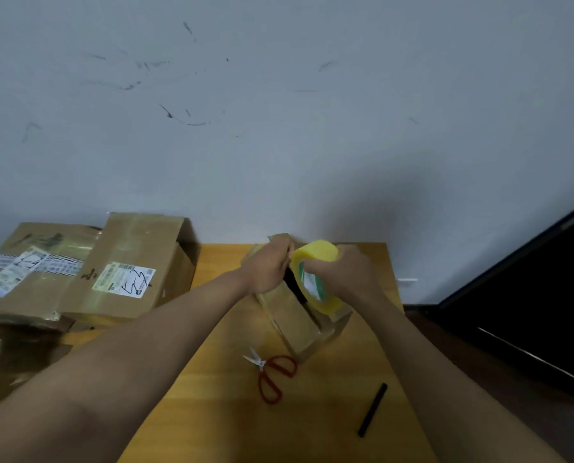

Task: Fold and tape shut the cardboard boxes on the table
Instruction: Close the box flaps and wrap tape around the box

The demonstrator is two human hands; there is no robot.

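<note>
A small cardboard box [299, 324] stands on the yellow wooden table [212, 396], near the wall. Its top shows a dark gap between the flaps. My right hand [342, 272] grips a yellow roll of tape [315, 259] held over the box top. My left hand [269, 267] is curled at the roll's left edge, fingers pinching there; the tape end itself is too small to make out. Both forearms reach in from the bottom of the view.
Red-handled scissors [272, 372] lie on the table just in front of the box. A black marker [373, 409] lies to the right front. Several larger taped cardboard boxes [128, 269] with labels are stacked at the left. A dark cabinet [529, 295] stands right.
</note>
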